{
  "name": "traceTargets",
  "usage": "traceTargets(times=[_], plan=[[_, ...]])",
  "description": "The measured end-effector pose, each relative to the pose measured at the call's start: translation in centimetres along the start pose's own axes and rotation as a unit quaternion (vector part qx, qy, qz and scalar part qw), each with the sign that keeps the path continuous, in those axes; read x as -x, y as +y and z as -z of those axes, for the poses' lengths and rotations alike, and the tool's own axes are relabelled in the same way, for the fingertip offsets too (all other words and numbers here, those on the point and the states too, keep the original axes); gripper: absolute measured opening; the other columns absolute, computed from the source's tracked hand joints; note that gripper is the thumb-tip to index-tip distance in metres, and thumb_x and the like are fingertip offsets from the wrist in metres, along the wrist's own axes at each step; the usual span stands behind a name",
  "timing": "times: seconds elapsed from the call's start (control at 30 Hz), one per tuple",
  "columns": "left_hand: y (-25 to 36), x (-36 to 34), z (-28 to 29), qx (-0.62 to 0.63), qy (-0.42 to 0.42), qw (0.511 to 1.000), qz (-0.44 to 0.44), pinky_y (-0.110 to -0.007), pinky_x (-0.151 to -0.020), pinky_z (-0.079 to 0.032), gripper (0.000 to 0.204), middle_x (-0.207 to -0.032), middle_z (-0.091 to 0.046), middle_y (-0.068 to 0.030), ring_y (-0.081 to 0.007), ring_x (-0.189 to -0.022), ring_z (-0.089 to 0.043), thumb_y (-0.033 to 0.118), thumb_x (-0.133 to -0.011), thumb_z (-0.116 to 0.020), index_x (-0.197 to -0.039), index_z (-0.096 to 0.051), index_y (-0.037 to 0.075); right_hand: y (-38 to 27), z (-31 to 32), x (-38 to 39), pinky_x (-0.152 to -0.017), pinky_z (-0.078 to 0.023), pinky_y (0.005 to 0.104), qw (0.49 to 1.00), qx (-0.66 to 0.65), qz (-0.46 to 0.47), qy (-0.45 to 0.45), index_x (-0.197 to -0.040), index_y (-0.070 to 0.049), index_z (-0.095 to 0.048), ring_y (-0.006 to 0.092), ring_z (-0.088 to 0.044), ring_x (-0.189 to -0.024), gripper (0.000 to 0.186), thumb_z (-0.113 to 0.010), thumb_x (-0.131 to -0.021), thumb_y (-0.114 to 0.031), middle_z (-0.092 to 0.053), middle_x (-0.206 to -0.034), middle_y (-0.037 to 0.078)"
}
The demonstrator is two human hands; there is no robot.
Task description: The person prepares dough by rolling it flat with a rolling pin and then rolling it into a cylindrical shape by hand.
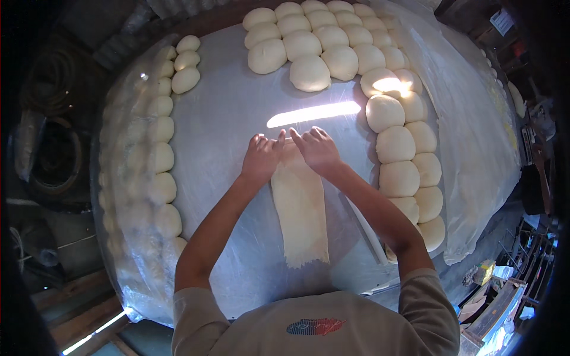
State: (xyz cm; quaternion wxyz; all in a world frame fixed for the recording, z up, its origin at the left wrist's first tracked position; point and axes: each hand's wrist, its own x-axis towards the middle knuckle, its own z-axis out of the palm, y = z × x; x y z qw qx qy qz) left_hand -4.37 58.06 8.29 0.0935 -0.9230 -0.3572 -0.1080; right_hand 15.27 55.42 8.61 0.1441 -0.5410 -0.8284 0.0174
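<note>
A long thin strip of rolled dough lies on the shiny metal table, running toward me. My left hand and my right hand press side by side on its far end, fingers spread and flat, apparently over a thin rolling pin that is mostly hidden. Round dough balls sit in rows just beyond my hands.
More dough balls line the right side, and another column lies under clear plastic sheet on the left. A plastic sheet covers the far right. A thin rod rests by my right forearm. Clutter and boxes sit lower right.
</note>
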Motion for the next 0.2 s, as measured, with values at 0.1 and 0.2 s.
traceTargets(times=[0.1,0.2], plan=[[-0.6,-2.0,0.1,-0.016,-0.107,0.992,0.059,-0.044,-0.099,-0.039,0.035,-0.097,-0.064,-0.0059,-0.0210,-0.102,-0.060,0.012,-0.087,-0.052,-0.121,-0.059,0.009,0.0,-0.2,-2.6,-0.105,-0.034,0.0423,0.994,0.016,-0.033,-0.102,-0.113,-0.008,-0.063,0.0246,-0.053,-0.111,0.034,-0.058,-0.079,-0.011,-0.059,-0.105,0.012],[-0.8,-2.9,1.1,-0.044,-0.191,0.976,0.090,-0.047,-0.100,-0.036,0.044,-0.117,-0.060,-0.0089,-0.0240,-0.117,-0.053,0.014,-0.088,-0.054,-0.132,-0.054,0.016,0.4,-0.8,-3.5,-0.097,-0.039,0.0443,0.994,0.090,0.005,-0.068,-0.121,-0.018,-0.060,0.0216,-0.052,-0.108,0.038,-0.058,-0.083,-0.017,-0.058,-0.109,0.008]])
